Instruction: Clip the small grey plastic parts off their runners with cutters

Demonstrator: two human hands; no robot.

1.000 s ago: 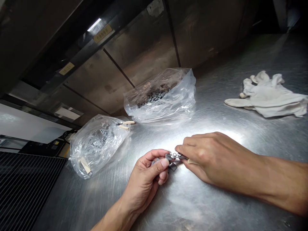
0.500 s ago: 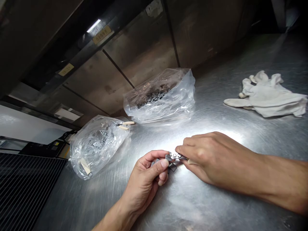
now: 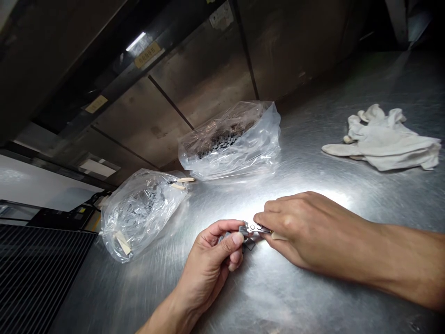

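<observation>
Head view: left hand (image 3: 208,262) and right hand (image 3: 309,232) half-hide metal piece (image 3: 255,227).

1. Left hand (image 3: 208,264) grips small dark-grey pieces (image 3: 249,245).
2. Right hand (image 3: 306,232) pinches a small silver metal part (image 3: 256,227) against them.
3. A clear plastic bag (image 3: 227,148) and a second clear plastic bag (image 3: 141,213), both holding dark-grey pieces, lie on the brushed stainless-steel worktop (image 3: 114,297), with crumpled white cloth gloves (image 3: 385,139) well apart.

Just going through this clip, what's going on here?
A person's left hand holds small dark grey pieces, and the right hand pinches a small metal part up against them, just above a steel table. Two clear plastic bags holding grey pieces lie beyond the hands, and white gloves lie off to the right.
</observation>
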